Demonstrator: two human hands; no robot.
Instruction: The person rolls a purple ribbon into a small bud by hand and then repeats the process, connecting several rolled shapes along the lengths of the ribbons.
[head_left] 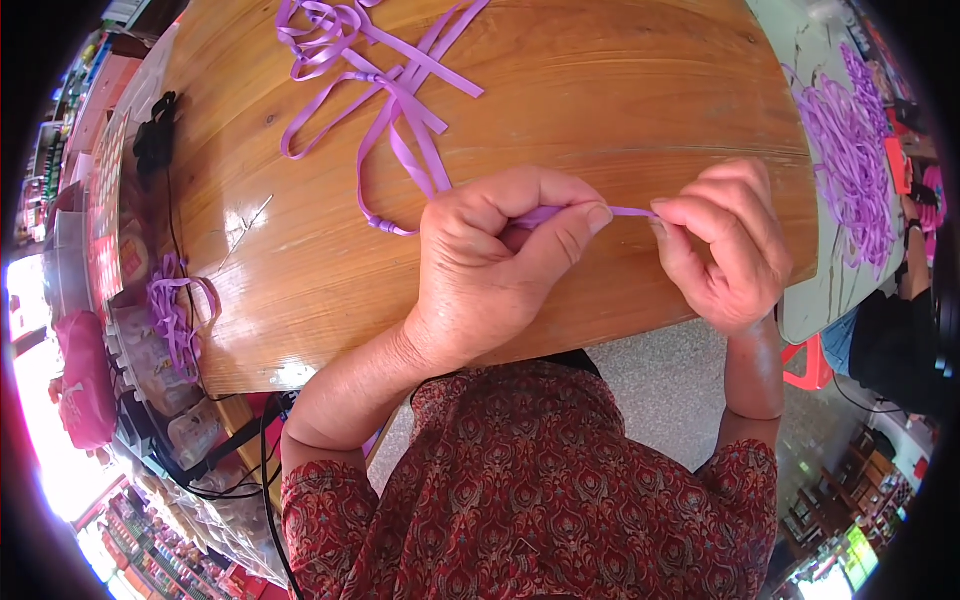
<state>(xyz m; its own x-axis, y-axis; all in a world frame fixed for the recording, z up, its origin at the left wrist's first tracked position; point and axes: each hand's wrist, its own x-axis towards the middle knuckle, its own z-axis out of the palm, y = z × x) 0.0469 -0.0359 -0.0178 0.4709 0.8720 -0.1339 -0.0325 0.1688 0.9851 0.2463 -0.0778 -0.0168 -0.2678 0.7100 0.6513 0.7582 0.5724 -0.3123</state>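
Note:
A thin purple ribbon (630, 211) stretches between my two hands, above the near part of the wooden table. My left hand (505, 250) is closed on it, thumb pressed against the curled index finger, and part of the ribbon lies inside the fist. To the right, my right hand (725, 245) pinches the ribbon's end between thumb and fingertips. Beyond my left hand, a purple ribbon loop with small knots (383, 224) lies on the table and runs back under that hand. More loose purple ribbon (330, 40) is heaped at the far side.
The wooden table (620, 110) fills the middle. At its left edge hang purple ribbons (175, 315), near a black cable (172, 220) and a pink pouch (85, 380). On a pale table (810, 300) at right lies a purple ribbon pile (845, 165). Another person's arm (915, 260) shows beyond.

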